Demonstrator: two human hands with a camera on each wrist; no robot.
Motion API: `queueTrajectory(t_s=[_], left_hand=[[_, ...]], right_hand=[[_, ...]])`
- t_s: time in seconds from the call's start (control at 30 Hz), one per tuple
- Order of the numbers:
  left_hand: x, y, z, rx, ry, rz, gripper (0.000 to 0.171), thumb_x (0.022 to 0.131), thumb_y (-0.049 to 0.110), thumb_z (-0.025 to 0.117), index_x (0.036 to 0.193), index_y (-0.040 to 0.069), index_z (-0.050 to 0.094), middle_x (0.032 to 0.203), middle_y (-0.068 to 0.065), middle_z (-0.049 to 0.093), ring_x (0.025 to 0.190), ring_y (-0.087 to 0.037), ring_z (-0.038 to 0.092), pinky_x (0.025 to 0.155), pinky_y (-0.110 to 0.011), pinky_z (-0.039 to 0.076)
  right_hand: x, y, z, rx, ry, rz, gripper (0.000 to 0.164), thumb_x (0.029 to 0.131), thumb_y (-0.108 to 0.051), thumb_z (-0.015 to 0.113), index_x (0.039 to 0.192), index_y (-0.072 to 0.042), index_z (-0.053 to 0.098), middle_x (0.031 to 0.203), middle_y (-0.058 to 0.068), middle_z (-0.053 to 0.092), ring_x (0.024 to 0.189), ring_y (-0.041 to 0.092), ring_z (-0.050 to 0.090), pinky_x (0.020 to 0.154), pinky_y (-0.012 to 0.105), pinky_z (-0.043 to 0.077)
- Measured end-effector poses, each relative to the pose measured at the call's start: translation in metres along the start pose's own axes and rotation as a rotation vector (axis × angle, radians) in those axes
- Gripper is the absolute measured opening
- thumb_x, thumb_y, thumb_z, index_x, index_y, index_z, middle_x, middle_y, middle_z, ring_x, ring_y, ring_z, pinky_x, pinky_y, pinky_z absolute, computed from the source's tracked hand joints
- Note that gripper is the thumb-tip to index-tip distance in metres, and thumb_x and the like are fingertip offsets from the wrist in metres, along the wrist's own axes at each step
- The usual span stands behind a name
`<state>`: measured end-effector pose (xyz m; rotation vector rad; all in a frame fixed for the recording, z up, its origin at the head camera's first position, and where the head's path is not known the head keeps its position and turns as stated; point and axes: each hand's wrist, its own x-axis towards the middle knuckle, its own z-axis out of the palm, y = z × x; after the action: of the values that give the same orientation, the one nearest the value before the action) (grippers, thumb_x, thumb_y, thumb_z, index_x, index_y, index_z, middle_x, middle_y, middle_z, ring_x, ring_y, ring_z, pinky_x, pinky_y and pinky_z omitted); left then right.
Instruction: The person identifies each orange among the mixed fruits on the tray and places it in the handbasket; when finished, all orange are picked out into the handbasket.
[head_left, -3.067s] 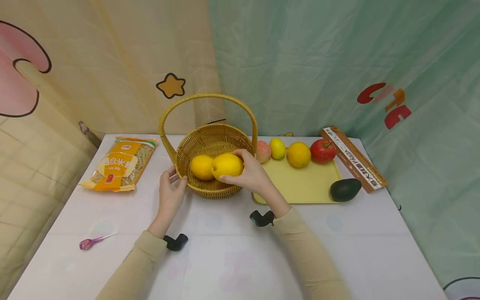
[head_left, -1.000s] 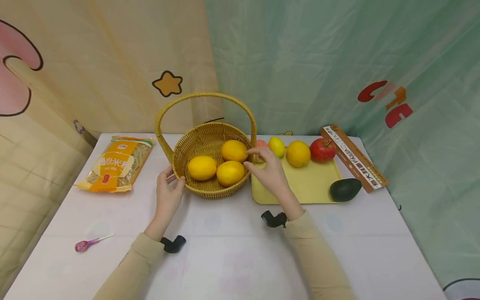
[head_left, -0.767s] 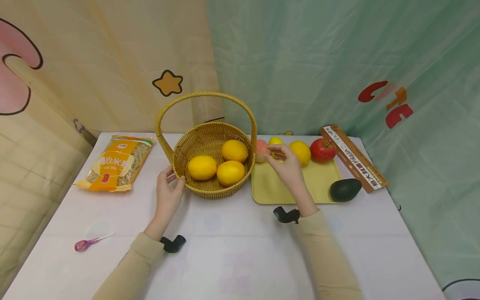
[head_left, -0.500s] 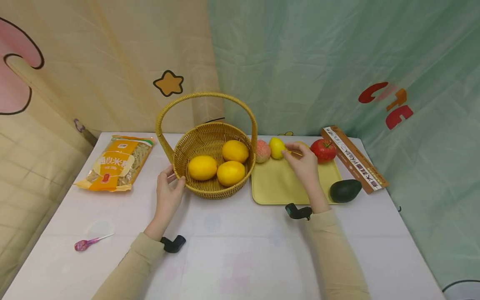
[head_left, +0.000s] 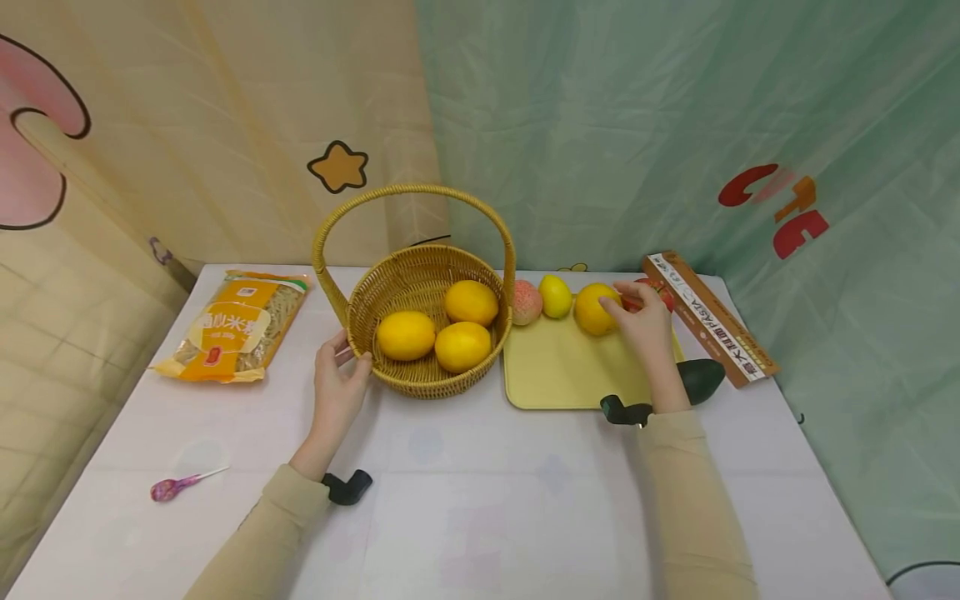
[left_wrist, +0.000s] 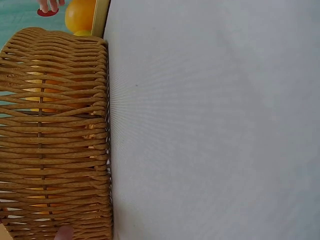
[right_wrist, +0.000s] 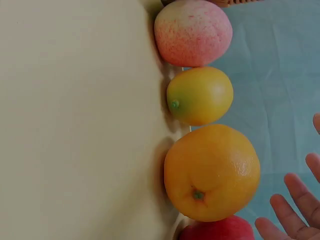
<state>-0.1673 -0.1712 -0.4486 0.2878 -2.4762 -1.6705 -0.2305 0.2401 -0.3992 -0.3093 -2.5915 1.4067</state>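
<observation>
At the left side of the wicker basket [head_left: 431, 385], my left hand [head_left: 337, 387] grips the rim, thumb at the front and fingers behind. In the left wrist view only a fingertip [left_wrist: 64, 233] shows against the basket's weave. Three yellow lemons [head_left: 406, 336] lie inside. My right hand [head_left: 645, 321] hovers over the yellow tray [head_left: 562, 375], fingers spread and holding nothing. It is between the orange [head_left: 595, 309] and the red tomato [head_left: 660, 293], which it partly hides. Left of the orange sit a small yellow lemon [head_left: 556, 297] and a pink peach [head_left: 527, 302].
A dark green avocado [head_left: 702, 380] lies at the tray's right corner, partly behind my right wrist. Beyond it is a long brown pasta box [head_left: 708, 321]. On the left are a noodle bag [head_left: 236, 329] and a lollipop [head_left: 176, 487]. Curtains stand behind the table.
My right hand set a lemon in the basket, let go, and moved right past the peach and small lemon to the orange and tomato. The left hand stayed at the basket.
</observation>
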Motion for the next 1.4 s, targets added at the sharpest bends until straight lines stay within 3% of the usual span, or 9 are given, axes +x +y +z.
queueTrajectory(t_s=[0.27,0.63,1.03,1.4], left_hand=[[0.001,-0.001,0.000,0.002,0.004,0.004,0.058,0.098,0.009,0.054,0.149,-0.002,0.030,0.145,-0.021,0.036,0.130,-0.033,0.044,0.072,-0.003,0.043],[0.000,0.000,0.000,-0.007,-0.002,-0.006,0.058,0.097,0.009,0.054,0.149,-0.002,0.030,0.145,-0.021,0.036,0.130,-0.033,0.043,0.073,-0.004,0.043],[-0.001,0.002,-0.001,0.001,-0.006,-0.013,0.057,0.098,0.010,0.053,0.149,-0.001,0.029,0.146,-0.021,0.036,0.131,-0.033,0.043,0.073,-0.003,0.043],[0.001,0.001,-0.001,-0.016,-0.005,-0.009,0.057,0.098,0.010,0.053,0.149,-0.002,0.029,0.146,-0.021,0.036,0.131,-0.032,0.043,0.073,-0.002,0.042]], right_hand=[[0.006,0.006,-0.003,-0.058,-0.115,0.074,0.068,0.093,-0.038,0.066,0.146,-0.004,0.041,0.149,0.019,0.042,0.137,0.035,0.039,0.118,0.045,0.032],[0.014,0.015,0.010,-0.158,-0.144,0.106,0.078,0.095,-0.036,0.064,0.151,0.005,0.028,0.151,0.028,0.034,0.138,0.041,0.033,0.120,0.050,0.026],[0.014,0.010,0.031,-0.141,-0.077,0.263,0.086,0.091,-0.041,0.065,0.152,0.002,0.022,0.151,0.030,0.033,0.135,0.042,0.034,0.118,0.052,0.028],[0.010,0.009,0.032,-0.078,-0.004,0.284,0.086,0.086,-0.041,0.072,0.146,0.006,0.031,0.144,0.028,0.041,0.129,0.039,0.043,0.116,0.047,0.035]])
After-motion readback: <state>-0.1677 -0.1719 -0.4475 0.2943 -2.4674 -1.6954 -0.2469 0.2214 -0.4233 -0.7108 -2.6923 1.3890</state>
